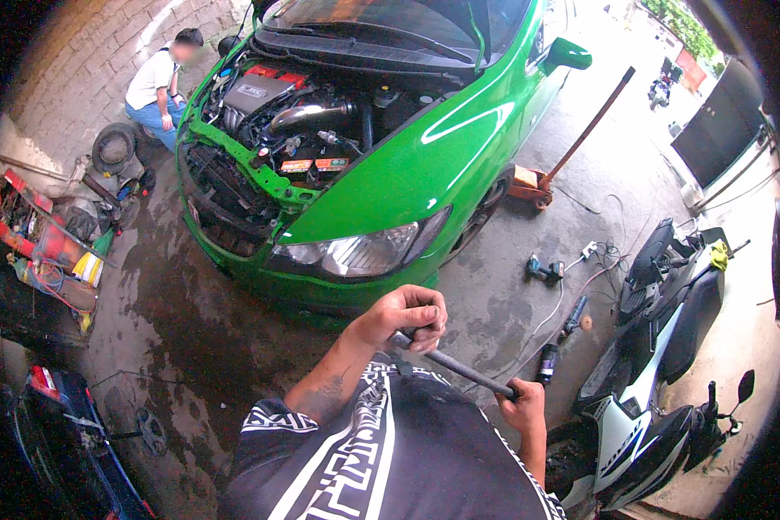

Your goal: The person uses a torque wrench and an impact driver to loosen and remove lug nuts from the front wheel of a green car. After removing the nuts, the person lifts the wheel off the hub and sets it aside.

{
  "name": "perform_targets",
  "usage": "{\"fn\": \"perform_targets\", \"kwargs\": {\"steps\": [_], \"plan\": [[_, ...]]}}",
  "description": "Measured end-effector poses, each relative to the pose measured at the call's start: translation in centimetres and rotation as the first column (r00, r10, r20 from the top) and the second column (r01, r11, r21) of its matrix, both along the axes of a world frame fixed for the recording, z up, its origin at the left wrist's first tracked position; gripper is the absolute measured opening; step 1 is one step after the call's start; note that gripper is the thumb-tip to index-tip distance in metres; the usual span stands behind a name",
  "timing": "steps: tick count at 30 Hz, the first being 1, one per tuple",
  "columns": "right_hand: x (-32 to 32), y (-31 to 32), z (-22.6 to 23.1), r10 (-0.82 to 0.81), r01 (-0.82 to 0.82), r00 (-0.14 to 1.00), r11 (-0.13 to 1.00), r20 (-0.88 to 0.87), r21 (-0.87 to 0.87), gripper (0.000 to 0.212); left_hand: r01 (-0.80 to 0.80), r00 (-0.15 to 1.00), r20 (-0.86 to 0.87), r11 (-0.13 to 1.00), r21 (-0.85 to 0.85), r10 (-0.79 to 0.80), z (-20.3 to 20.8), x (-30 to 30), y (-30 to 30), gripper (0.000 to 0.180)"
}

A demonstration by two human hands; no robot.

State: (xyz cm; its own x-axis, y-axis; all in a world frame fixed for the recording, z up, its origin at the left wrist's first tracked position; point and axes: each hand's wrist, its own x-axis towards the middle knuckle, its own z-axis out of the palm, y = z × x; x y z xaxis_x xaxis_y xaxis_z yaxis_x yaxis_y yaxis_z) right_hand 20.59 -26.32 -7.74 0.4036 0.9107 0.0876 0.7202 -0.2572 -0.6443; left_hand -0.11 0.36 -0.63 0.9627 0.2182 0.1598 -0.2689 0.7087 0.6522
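Note:
A dark grey metal rod (468, 370) slants across in front of my chest, running down from left to right. Its upper left end lies at my left hand (414, 314), which is closed with the fingers curled over the rod. My right hand (526, 407) grips the lower right end, its thumb lying along the rod. Dark smudges mark my left forearm. Just beyond my hands stands a green car (459, 165) with its hood raised and its engine (264, 94) exposed. The headlight (364, 251) is the car part nearest my left hand.
An orange floor jack (529, 184) with a long handle stands by the car's front wheel. On the floor to the right lie a cordless power tool (544, 269), a grinder (574, 316), a dark bottle (548, 362) and cables. Motorbikes line the right. A person (154, 91) crouches at far left.

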Motion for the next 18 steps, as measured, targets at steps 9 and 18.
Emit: {"fn": "perform_targets", "kwargs": {"steps": [9,18], "plan": [[-0.2,0.2,0.4,0.020,-0.020,0.999,1.000,0.025,-0.018,0.028,-0.016,1.000,-0.022,0.999,-0.039,0.015,-0.2,-0.2,0.0,0.025],[0.1,-1.9,-0.4,-0.026,0.026,1.000,0.999,-0.005,-0.044,0.024,0.062,0.996,-0.057,0.995,-0.074,-0.066,-0.4,1.7,-0.3,0.028]]}}
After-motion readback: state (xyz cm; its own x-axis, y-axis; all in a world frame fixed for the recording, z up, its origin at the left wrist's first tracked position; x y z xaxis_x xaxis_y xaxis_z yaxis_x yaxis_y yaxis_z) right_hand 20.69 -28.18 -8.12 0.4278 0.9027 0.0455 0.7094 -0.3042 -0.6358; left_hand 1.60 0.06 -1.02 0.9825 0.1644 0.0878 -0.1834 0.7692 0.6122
